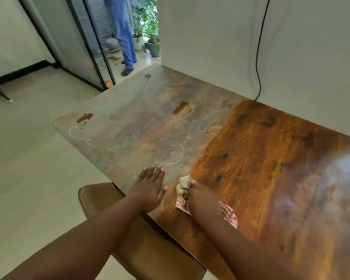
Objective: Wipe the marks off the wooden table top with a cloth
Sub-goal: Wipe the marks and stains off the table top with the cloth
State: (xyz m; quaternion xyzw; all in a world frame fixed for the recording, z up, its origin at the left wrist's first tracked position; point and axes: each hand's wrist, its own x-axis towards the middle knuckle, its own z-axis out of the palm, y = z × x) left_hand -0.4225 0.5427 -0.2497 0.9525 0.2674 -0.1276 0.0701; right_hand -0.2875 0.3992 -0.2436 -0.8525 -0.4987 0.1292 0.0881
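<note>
Right hand (200, 201): fingers bunched on checked cloth (227, 214), pressing it to tabletop (271, 158). Left hand (150, 184): flat, fingers straight, just beside it. Beyond both: white scribbles (182, 150), brown smears (181, 108). Risk: soiled cloth may spread smears across polished wood.

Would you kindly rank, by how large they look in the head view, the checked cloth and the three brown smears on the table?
1. Checked cloth, though partly hidden under the right hand.
2. Middle brown smear.
3. Left brown smear, close to the middle one.
4. Far brown smear, but it lies farthest from the camera, so its rank is unsure.
</note>
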